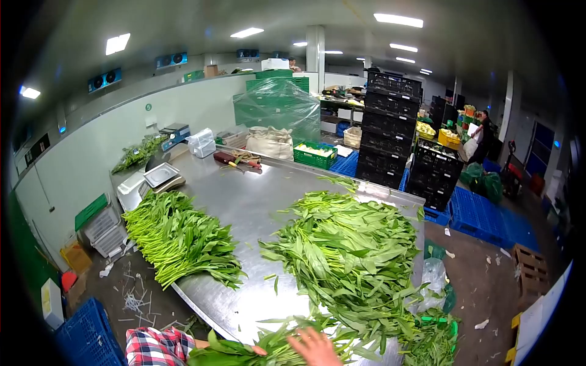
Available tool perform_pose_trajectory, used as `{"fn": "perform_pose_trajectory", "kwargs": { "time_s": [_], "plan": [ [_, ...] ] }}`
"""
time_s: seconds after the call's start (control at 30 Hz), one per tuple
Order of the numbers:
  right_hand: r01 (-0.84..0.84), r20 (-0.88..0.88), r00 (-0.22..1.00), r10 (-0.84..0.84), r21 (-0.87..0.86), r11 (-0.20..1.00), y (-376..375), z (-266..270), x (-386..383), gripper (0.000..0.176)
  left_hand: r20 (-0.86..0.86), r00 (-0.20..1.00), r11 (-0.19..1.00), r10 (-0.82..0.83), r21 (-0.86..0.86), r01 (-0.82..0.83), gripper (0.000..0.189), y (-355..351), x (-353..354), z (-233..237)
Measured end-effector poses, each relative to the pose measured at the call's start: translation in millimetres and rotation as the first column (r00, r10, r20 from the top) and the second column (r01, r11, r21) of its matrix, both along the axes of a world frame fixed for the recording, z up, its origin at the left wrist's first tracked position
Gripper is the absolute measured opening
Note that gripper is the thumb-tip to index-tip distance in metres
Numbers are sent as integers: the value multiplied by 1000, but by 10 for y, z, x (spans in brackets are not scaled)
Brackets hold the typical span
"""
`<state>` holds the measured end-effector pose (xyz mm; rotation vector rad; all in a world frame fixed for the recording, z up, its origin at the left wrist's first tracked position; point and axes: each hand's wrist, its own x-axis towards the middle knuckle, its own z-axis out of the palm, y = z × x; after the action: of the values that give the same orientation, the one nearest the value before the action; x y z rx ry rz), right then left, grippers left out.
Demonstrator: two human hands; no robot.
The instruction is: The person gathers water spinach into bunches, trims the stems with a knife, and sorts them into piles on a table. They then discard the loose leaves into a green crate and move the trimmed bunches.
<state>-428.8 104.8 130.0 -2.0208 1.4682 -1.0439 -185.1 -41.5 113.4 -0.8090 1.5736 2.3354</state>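
Observation:
At the bottom of the head view, my left hand (259,351) is wrapped round a bunch of water spinach (229,354). Leaves cover most of that hand, and a fingertip shows over the stems. My right hand (314,346) lies on the same greens with its fingers spread, holding nothing I can see. Beyond it, a large loose pile of water spinach (348,244) spreads over the right of the steel table (244,195). Along the left edge lies a row of water spinach (183,238), stems pointing left.
Metal trays (161,175) and a scale (175,134) stand at the table's far left. A dark red-handled tool (226,158) lies near the back edge. Behind are a green crate (314,155) and stacked black crates (390,128). A green basket (453,329) of leaves stands at right.

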Motion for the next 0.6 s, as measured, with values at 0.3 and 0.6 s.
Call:
{"fn": "perform_pose_trajectory", "kwargs": {
  "time_s": [0.3, 0.6],
  "plan": [
    [157, -370, 928, -47, 272, 949, 239, -670, -350, 65, 29, 998, 997, -60, 59, 58, 57, 48, 4, -89],
    [561, -177, 828, -532, 277, 780, 438, -90, -1024, 29, 27, 993, 985, -116, 131, 111, 56, 196, 72, -304]
  ]
}}
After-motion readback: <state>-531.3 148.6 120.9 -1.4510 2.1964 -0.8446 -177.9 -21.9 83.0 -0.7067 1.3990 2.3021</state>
